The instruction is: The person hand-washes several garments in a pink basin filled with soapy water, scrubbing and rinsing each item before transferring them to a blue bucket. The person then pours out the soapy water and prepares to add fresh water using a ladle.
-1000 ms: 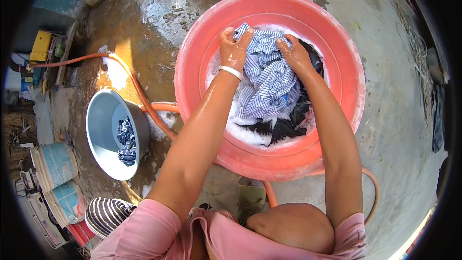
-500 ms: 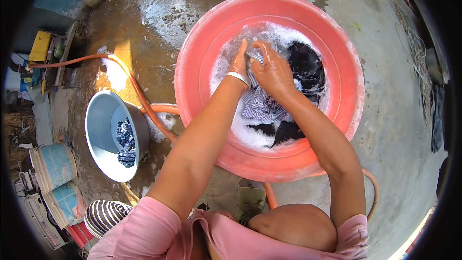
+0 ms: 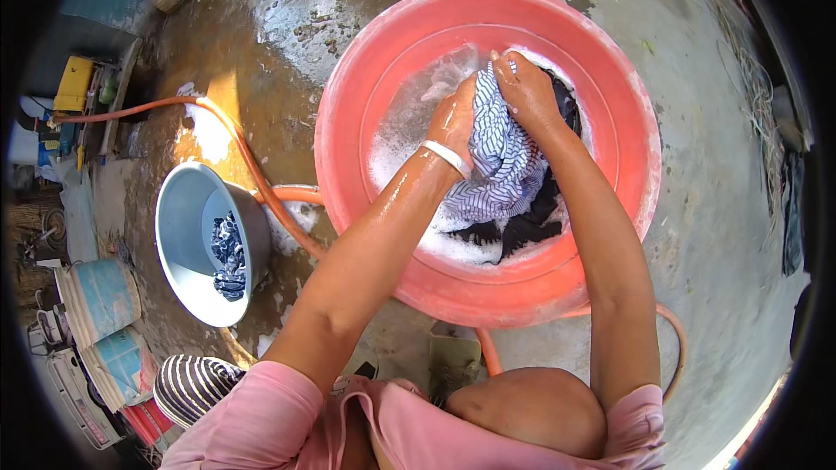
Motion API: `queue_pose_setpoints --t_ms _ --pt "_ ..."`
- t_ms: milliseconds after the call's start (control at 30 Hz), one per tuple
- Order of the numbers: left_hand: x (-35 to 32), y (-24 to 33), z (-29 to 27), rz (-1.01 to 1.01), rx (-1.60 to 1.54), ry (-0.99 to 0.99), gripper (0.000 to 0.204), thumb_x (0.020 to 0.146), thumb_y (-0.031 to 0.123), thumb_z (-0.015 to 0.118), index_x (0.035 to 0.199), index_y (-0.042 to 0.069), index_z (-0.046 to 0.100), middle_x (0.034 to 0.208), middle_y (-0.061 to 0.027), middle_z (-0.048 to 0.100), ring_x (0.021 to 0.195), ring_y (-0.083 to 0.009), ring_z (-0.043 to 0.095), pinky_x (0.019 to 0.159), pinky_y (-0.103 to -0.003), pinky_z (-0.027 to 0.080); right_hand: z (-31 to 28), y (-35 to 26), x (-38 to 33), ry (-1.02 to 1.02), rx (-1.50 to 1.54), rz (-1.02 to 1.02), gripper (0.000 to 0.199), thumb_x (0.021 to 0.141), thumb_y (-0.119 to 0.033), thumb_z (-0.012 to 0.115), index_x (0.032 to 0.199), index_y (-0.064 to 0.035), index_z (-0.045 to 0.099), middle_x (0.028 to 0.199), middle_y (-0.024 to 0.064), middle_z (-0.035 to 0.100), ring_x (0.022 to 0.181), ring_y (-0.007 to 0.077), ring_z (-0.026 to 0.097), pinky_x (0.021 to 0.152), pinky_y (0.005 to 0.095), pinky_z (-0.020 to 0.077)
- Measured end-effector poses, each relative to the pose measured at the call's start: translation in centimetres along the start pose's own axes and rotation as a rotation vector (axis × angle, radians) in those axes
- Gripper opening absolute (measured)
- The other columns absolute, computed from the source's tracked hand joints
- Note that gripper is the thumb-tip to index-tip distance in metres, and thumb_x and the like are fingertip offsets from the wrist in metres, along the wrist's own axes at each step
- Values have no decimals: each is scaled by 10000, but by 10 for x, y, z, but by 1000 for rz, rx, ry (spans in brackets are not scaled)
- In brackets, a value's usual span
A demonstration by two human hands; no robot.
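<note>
Wet blue-and-white patterned cloth (image 3: 503,161) hangs bunched between my two hands over a large red tub (image 3: 348,96). My left hand (image 3: 455,117), with a white band at its wrist, is closed on the cloth's left edge. On the other side, my right hand (image 3: 527,91) grips the top of the cloth with curled fingers. The lower part of the cloth rests in suds (image 3: 405,152) and on black cloth (image 3: 522,233), which lies in the tub's water. Some fingertips are hidden behind the fabric.
A grey-blue basin (image 3: 178,235) holding dark patterned cloth (image 3: 228,257) stands to the left. An orange hose (image 3: 248,157) crosses the wet concrete floor and passes by the tub. Stacked buckets (image 3: 100,296) and a striped round thing (image 3: 193,387) are at lower left.
Both hands have drawn the patterned cloth up out of the suds and spread it between them. My right hand has moved right, and my left hand's fingers have closed on the cloth.
</note>
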State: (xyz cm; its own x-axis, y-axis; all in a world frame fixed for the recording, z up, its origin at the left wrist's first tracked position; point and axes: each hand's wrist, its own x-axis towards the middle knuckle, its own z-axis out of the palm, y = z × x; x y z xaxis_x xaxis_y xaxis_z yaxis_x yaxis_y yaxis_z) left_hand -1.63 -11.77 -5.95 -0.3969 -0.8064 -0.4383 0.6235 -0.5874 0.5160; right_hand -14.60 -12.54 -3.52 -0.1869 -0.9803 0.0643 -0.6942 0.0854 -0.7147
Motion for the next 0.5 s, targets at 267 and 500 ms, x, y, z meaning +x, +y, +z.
queue_pose_setpoints --t_ms 267,500 --pt "13 3 -48 538 1779 549 613 764 271 721 1239 -27 474 1131 -241 593 1084 -364 579 930 -422 463 28 26 -30 -297 -458 -50 604 828 -250 604 1374 -110 388 1135 241 561 956 447 595 852 475 485" --pt "29 -4 -59 -177 1496 90 764 739 284 725 1385 41 398 1360 -235 461 1165 -364 520 949 -431 444 35 65 -19 -246 -205 214 337 809 -161 510 1103 -37 619 1077 257 618 1017 412 592 870 480 463"
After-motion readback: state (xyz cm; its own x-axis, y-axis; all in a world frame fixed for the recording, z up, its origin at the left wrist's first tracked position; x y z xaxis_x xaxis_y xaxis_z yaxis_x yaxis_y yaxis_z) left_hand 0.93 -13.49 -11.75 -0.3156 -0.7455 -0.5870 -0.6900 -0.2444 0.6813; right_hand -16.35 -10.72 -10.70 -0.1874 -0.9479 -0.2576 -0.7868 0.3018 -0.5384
